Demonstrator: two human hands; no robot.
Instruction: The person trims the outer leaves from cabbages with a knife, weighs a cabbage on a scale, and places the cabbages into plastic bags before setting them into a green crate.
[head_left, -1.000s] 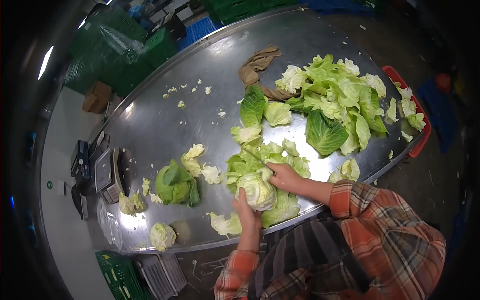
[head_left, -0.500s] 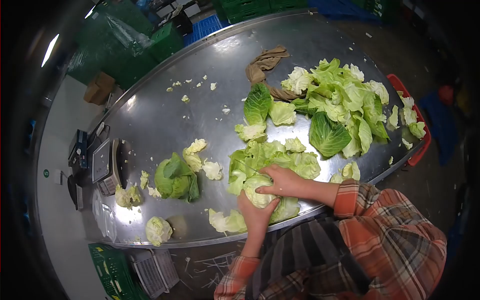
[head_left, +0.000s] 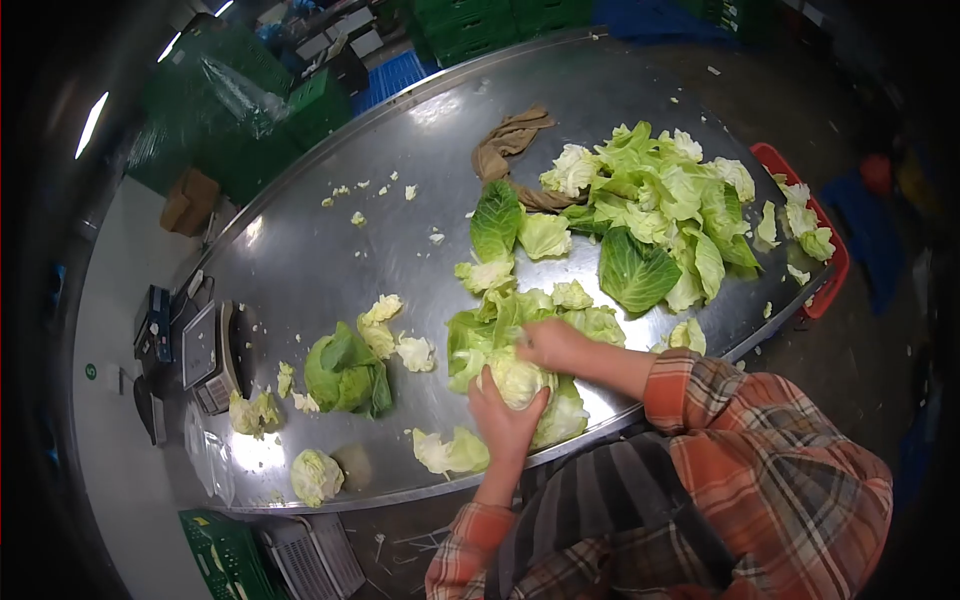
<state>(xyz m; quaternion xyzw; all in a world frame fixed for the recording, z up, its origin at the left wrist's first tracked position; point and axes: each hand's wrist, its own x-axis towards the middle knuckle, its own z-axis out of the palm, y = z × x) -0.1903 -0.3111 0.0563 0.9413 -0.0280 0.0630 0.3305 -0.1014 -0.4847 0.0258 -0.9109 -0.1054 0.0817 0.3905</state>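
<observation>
My left hand (head_left: 505, 422) is closed around the lower left side of a trimmed pale cabbage head (head_left: 522, 385), thumb and fingers spread over it. Just above the cabbage, my right hand (head_left: 555, 345) is closed and smeared by motion. It grips a knife, whose thin blade is blurred now and showed more clearly earlier. Loose green cabbage leaves (head_left: 492, 325) lie under and around both hands. Farther left on the table sits a whole green cabbage (head_left: 340, 375), with another pale cabbage head (head_left: 317, 477) near the front edge.
A large leaf pile (head_left: 685, 205) covers the right of the steel table (head_left: 420, 250), beside a brown cloth (head_left: 510, 140). A red crate (head_left: 835, 270) with leaves stands past the right edge. A scale (head_left: 208, 355) is at the left end; green crates (head_left: 215, 550) stand below.
My right hand has pulled away from the cabbage head to just above it. My left hand still holds the cabbage. The whole view has shifted slightly.
</observation>
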